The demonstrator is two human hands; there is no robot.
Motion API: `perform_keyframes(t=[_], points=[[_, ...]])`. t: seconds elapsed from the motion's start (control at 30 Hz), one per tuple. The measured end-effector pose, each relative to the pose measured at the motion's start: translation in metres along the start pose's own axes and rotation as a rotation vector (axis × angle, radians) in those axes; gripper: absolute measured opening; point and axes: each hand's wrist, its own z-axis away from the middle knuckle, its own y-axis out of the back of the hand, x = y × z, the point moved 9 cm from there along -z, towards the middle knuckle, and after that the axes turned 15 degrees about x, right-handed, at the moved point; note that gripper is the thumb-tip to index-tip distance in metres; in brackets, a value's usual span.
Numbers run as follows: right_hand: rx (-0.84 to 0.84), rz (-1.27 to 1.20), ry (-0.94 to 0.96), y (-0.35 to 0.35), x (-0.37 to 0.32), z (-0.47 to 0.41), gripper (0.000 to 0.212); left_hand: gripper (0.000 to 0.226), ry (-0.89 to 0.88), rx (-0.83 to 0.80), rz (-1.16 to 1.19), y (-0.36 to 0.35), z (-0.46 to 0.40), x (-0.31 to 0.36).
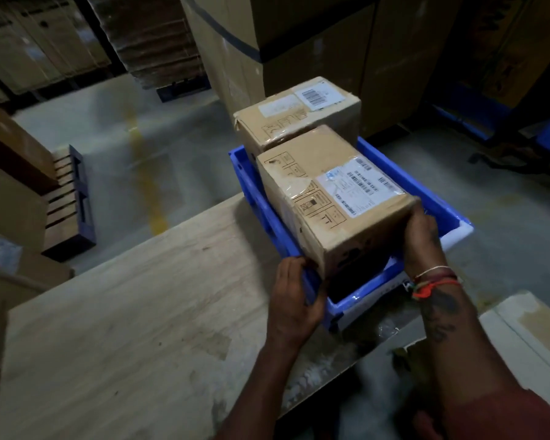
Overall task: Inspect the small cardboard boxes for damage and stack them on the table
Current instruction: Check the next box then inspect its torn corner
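- Both hands, left hand and right hand, grip the near box in the blue crate.
- Second box waits; counter holds no stack yet.

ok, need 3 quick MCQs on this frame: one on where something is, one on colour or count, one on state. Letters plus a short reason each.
1. Where is the near box?
A. flat on the wooden table
B. in the blue crate, near end raised
C. on the floor

2. How many small cardboard boxes sit in or over the crate?
A. one
B. two
C. four

3. What are the hands doing?
A. both grip the near box
B. both hang free
C. one holds a scanner

Answers:
1 B: crate walls show on both its sides.
2 B: the far box lies behind the near one.
3 A: left hand at its lower corner, right hand on its right end.
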Motion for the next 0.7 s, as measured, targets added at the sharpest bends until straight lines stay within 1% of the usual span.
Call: perform_keyframes(t=[0.07,0.1,0.17,0.2,0.23,0.33,0.37,0.4,0.47,0.57,0.63,0.7], points=[[-0.013,-0.060,0.062,0.003,-0.012,0.006,0.049,0.032,0.009,-0.009,-0.003,0.002,0.004,-0.001],[-0.019,-0.101,0.081,0.006,-0.018,0.010,0.045,0.032,0.010,-0.014,-0.002,0.004,0.006,0.000],[-0.043,-0.152,0.145,0.011,-0.033,0.024,0.043,0.033,-0.007,-0.012,0.003,0.010,0.011,0.002],[-0.041,-0.172,0.211,0.016,-0.041,0.035,0.041,0.032,-0.030,-0.004,-0.003,0.016,0.013,0.004],[-0.030,-0.171,0.314,0.022,-0.049,0.043,0.040,0.031,-0.061,0.009,-0.021,0.025,0.012,0.005],[0.023,-0.070,0.772,0.035,-0.080,0.091,0.038,0.030,-0.132,0.066,-0.132,0.065,0.003,-0.001],[0.016,-0.035,0.888,0.032,-0.088,0.108,0.037,0.032,-0.143,0.088,-0.180,0.083,-0.003,-0.006],[-0.023,0.005,0.956,0.025,-0.093,0.124,0.038,0.034,-0.149,0.113,-0.223,0.102,-0.009,-0.010],[-0.075,0.131,1.055,0.008,-0.092,0.142,0.044,0.037,-0.146,0.161,-0.303,0.141,-0.017,-0.018],[-0.043,0.396,1.118,-0.008,-0.072,0.150,0.056,0.043,-0.098,0.207,-0.395,0.189,-0.009,-0.027],[-0.045,0.468,1.160,-0.008,-0.055,0.162,0.060,0.049,-0.043,0.214,-0.445,0.207,0.011,-0.035],[-0.039,0.475,1.237,0.000,-0.033,0.182,0.060,0.057,-0.004,0.209,-0.473,0.216,0.041,-0.040]])
